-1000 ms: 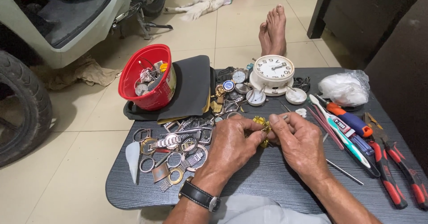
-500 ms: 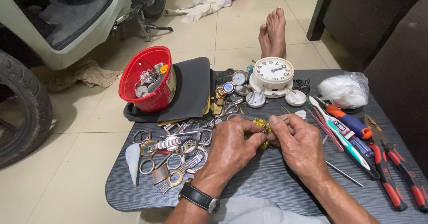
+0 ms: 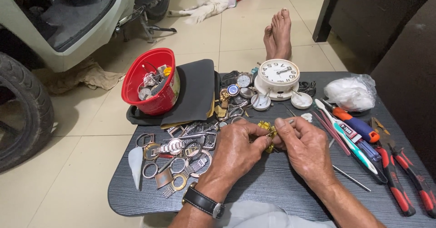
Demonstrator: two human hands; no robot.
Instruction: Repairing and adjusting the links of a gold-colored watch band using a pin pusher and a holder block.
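Observation:
My left hand (image 3: 237, 151) and my right hand (image 3: 305, 144) meet over the dark table (image 3: 272, 187), both pinching a small gold-coloured watch piece (image 3: 267, 129) between the fingertips. A black wristwatch (image 3: 203, 201) is on my left wrist. To the left of my left hand lies a heap of metal watch cases and bands (image 3: 177, 153). Just behind my hands stands a white alarm clock (image 3: 281, 76) among several loose watches (image 3: 238, 92).
A red tub (image 3: 152, 80) of parts rests on a black pad (image 3: 197, 89) at the table's back left. Right of my hands lie a toothbrush (image 3: 347, 137), screwdrivers (image 3: 356, 123), red-handled pliers (image 3: 402, 173) and a white plastic bag (image 3: 349, 92). A scooter wheel (image 3: 20, 114) stands left; bare feet (image 3: 278, 35) lie beyond.
Both hands keep their hold on the gold-coloured piece with only slight finger shifts. Nothing else on the table has moved.

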